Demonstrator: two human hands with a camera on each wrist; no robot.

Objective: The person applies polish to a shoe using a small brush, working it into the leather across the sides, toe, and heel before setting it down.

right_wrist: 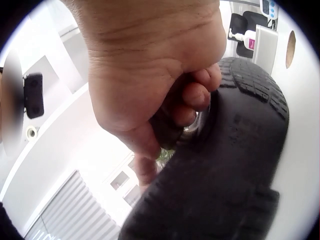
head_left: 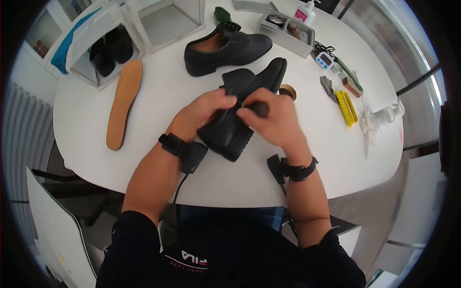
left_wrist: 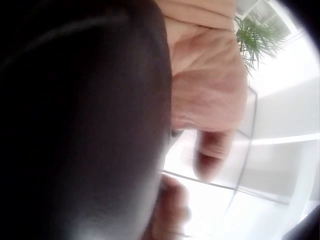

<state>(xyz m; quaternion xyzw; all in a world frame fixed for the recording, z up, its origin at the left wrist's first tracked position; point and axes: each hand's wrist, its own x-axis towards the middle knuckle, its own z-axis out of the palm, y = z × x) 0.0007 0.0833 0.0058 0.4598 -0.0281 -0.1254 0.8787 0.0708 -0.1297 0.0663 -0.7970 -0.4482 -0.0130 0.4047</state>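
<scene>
A black shoe (head_left: pixel 222 133) is held tilted over the table, its toe pointing to the back right and its treaded sole (right_wrist: pixel 262 87) turned toward the right hand. On the shoe's near-left side, the left hand (head_left: pixel 204 109) grips its opening, thumb on top, the fingers largely hidden. In the left wrist view the shoe (left_wrist: pixel 85 125) hides part of that hand (left_wrist: pixel 207 90). The right hand (head_left: pixel 277 119) curls round a small dark item (head_left: pixel 260 109) against the shoe's side; in the right wrist view the item (right_wrist: pixel 166 131) shows beneath curled fingers, beside something shiny.
Behind stands another black shoe (head_left: pixel 225 52). A tan insole (head_left: pixel 124 108) lies left, near a white box (head_left: pixel 81 60) with dark shoes. A round tin (head_left: pixel 288 91) is just beyond the right hand. Farther right are a grey organizer (head_left: pixel 288 42), timer (head_left: pixel 324 60) and yellow brush (head_left: pixel 346 108).
</scene>
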